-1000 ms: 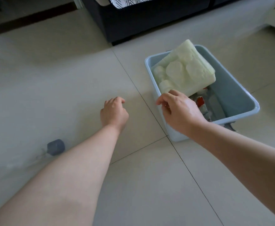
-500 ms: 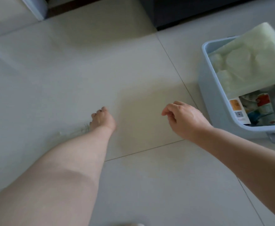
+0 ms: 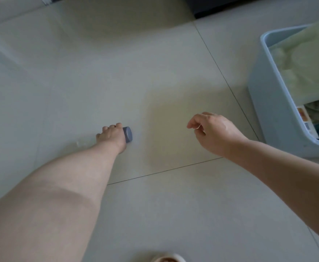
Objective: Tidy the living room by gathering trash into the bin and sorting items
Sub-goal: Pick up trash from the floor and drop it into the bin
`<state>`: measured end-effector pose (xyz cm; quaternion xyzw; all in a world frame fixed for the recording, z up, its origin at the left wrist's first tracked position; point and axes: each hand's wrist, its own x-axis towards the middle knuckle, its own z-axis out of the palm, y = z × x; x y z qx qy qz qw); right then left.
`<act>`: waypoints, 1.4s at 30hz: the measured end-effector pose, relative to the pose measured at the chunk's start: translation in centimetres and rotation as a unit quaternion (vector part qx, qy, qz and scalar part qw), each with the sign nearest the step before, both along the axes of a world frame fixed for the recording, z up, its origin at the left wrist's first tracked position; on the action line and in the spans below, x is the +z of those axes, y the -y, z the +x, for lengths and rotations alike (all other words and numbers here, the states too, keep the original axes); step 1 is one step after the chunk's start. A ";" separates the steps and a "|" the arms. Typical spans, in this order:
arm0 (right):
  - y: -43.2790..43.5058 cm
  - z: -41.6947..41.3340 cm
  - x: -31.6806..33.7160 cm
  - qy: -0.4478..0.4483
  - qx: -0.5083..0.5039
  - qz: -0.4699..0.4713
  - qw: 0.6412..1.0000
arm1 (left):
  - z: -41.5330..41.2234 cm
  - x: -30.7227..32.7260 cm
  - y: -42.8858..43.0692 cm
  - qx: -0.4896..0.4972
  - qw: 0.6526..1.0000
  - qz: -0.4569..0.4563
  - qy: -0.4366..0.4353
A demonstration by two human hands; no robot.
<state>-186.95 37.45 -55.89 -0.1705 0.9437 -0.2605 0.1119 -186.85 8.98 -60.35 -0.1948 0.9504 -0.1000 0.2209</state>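
1. Head view: left hand (image 3: 111,136) is wrapped around a clear bottle (image 3: 83,143) lying on the floor, grey cap (image 3: 127,134) pointing right.
2. Right hand (image 3: 210,132), loosely curled and holding nothing, hovers between bottle and bin (image 3: 268,103), which stands farther right.

The left hand (image 3: 113,136) rests low on the floor (image 3: 117,72) at the middle of the scene, its fingers (image 3: 109,127) touching a capped bottle (image 3: 127,134) that lies on the floor; the cap juts out to the hand's right. The right hand (image 3: 214,132) hangs to the right, apart from the bottle. Farther right, at the edge, the bin (image 3: 268,103) stands on the floor. A bulky wrapped pack (image 3: 306,59) lies in its far part, with small cartons and wrappers (image 3: 313,120) in its near part. A furniture base (image 3: 211,6) lies far off, beyond the bin. A slipper toe (image 3: 167,259) shows at the near edge.
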 end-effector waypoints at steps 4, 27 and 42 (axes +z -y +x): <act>0.7 0.2 0.1 0.010 0.017 0.002 1.000 | 0.2 -0.5 -0.5 -0.081 0.995 -0.042 0.026; -11.5 0.7 5.4 -0.078 -0.088 0.053 0.992 | -5.4 5.9 -20.2 -0.138 0.916 0.247 -0.285; -23.0 3.4 4.9 -0.096 -0.163 0.163 0.968 | -6.7 11.4 -31.4 -0.186 0.746 0.379 -0.515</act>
